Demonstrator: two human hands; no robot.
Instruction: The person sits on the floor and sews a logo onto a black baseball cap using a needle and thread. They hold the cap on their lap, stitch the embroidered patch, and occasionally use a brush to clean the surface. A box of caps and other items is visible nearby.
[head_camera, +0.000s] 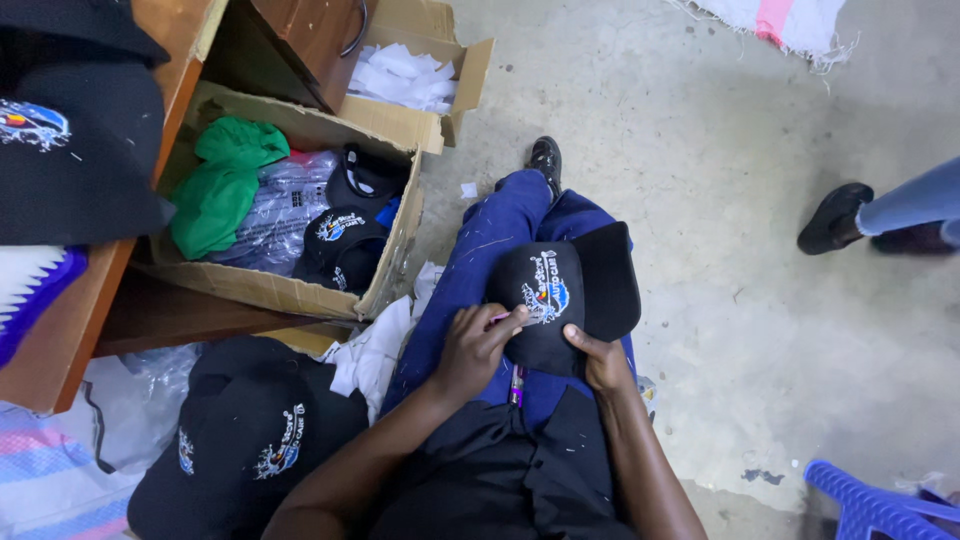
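Cap (570, 295), black with white-and-blue embroidery, lies on the lap at frame centre. Left hand (478, 345) presses its fingers, together, on the embroidery's left edge around something thin and hard to make out; right hand (600, 362) clamps the cap's lower edge. Upper left, an open cardboard box (390, 240) holds more caps, a green cloth (222, 185) and clear plastic bags. Lower left, stacked black caps (245, 440) are partly cut off.

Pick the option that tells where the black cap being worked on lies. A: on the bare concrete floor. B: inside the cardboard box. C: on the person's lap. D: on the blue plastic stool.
C: the black embroidered cap rests on the blue-trousered lap, with the left hand and right hand on it.
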